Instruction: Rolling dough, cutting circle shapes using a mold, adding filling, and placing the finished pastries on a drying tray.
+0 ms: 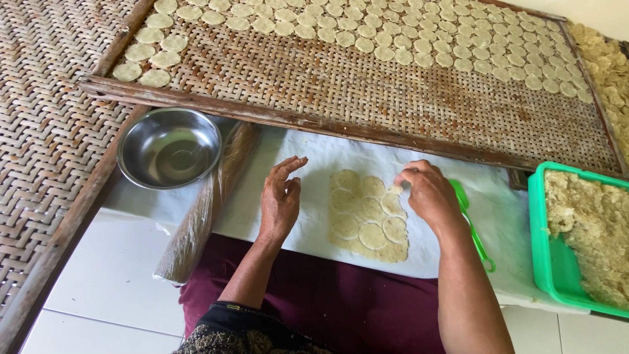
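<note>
A flat sheet of pale dough (367, 219) lies on a white cloth (314, 157), scored into several round discs. My right hand (427, 193) rests at the sheet's upper right edge, fingertips pinching a small scrap of dough. My left hand (280, 200) hovers just left of the sheet, fingers spread and holding nothing. A woven bamboo tray (341, 92) beyond the cloth carries rows of several cut dough rounds (393, 39).
An empty steel bowl (169, 147) sits at the left. A plastic-wrapped rolling pin (203, 210) lies beside it. A green utensil (473, 226) lies right of my hand. A green tub (547, 255) of crumbly dough stands at the right. Another woven tray (46, 144) is on the left.
</note>
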